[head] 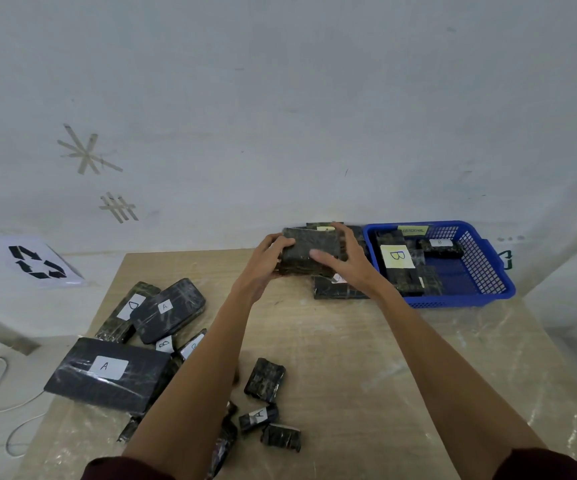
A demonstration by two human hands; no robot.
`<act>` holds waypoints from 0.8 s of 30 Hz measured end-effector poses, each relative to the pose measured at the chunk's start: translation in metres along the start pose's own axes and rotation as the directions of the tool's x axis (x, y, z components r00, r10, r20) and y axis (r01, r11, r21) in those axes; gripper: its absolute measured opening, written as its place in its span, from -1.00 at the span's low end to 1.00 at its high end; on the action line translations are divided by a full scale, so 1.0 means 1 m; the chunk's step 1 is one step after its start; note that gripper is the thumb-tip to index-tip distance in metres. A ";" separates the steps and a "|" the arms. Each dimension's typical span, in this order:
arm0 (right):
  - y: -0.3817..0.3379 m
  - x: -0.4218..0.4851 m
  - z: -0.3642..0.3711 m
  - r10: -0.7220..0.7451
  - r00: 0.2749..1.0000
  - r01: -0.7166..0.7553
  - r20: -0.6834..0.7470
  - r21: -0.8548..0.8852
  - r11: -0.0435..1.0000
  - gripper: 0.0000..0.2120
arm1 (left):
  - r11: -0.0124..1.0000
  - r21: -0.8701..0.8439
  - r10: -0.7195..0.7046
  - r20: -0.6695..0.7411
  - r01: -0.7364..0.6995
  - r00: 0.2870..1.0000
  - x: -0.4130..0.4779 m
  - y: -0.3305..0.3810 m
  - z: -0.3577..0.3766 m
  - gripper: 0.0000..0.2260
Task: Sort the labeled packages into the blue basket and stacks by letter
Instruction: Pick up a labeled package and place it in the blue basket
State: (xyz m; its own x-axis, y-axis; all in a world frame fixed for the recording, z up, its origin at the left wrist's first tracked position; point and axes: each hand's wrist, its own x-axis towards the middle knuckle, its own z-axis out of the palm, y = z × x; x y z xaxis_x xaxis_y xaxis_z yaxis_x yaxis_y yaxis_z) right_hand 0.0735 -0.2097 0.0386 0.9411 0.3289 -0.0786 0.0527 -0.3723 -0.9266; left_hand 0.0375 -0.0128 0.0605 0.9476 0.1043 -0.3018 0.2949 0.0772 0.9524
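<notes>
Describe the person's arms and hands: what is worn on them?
Both forearms are bare. The left hand and right hand wear no gloves, and no rings, watch or bracelet show. Dark maroon sleeves appear only at the frame's bottom edge.

One blue plastic mesh basket point(481, 271) stands at the far right corner of the table point(349, 358). Dark film-wrapped packages point(107, 370): at least nine toward the left and near edges, at least two in the basket. Readable labels point(109, 367): three A, three B, one D.
</notes>
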 end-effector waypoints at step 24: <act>-0.032 -0.012 0.022 0.041 0.999 -0.031 -0.004 0.598 0.801 -0.65 | 0.981 -0.161 -0.109 0.009 0.109 0.994 -0.012 0.014 0.015 -0.69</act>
State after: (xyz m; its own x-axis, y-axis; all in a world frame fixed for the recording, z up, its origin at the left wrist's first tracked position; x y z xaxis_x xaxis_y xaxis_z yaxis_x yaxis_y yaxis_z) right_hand 0.0531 -0.1831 0.0613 0.9437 0.3102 -0.1152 -0.1863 0.2105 -0.9597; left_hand 0.0321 -0.0276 0.0781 0.9111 0.0862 -0.4032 0.3725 0.2469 0.8946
